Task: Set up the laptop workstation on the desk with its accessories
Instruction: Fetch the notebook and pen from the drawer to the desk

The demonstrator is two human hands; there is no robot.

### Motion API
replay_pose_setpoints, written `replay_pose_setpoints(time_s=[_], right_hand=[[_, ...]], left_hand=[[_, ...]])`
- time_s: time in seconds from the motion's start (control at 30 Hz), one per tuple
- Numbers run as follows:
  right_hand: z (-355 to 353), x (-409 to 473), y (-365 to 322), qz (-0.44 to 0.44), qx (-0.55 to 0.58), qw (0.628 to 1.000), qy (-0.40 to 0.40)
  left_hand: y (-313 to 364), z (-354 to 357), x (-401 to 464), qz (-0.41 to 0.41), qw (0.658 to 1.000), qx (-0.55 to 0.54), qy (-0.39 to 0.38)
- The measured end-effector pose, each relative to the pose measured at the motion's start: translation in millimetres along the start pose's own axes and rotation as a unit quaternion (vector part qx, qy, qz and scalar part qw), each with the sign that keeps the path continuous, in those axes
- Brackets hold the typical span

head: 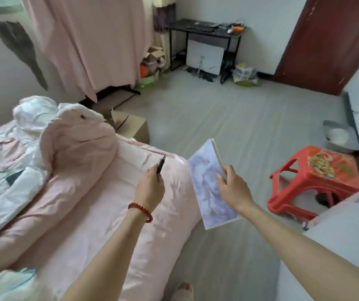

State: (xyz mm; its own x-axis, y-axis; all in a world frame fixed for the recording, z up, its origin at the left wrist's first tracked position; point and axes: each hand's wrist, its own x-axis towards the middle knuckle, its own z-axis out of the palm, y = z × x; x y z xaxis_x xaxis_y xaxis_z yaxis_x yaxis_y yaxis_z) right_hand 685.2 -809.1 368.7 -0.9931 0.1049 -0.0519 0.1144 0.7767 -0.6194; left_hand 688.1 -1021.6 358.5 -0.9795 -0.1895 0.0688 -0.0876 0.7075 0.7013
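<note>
My left hand point(151, 183) is closed around a dark pen point(160, 166), above the pink bed point(109, 203). My right hand point(231, 185) grips a thin notebook point(209, 187) with marbled cover at its edge. The black table point(206, 29) stands far away at the wall, a keyboard point(200, 28) on it.

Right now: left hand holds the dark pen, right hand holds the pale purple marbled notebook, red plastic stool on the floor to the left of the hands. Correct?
One slip: the red plastic stool stands on the floor to the right of the hands, not the left. The head view shows it. The rest holds: left hand holds the dark pen, right hand holds the pale purple marbled notebook.
</note>
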Motion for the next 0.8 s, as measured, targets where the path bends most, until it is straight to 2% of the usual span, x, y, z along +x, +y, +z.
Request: replay_pose_setpoints(time_s=[0.33, 0.53, 0.8], right_hand=[[-107.4, 228.0, 48.6, 0.071, 0.003, 0.992, 0.108], [-164.1, 403.8, 102.3, 0.08, 0.039, 0.982, 0.169], [-217.8, 644.5, 106.3, 0.041, 0.064, 0.982, 0.17]], left_hand=[[146.2, 110.2, 255.3, 0.115, 0.992, -0.003, -0.045], [236.8, 203.2, 411.0, 0.164, 0.986, -0.009, -0.029], [329.6, 258.8, 616.0, 0.108, 0.994, 0.008, -0.002]])
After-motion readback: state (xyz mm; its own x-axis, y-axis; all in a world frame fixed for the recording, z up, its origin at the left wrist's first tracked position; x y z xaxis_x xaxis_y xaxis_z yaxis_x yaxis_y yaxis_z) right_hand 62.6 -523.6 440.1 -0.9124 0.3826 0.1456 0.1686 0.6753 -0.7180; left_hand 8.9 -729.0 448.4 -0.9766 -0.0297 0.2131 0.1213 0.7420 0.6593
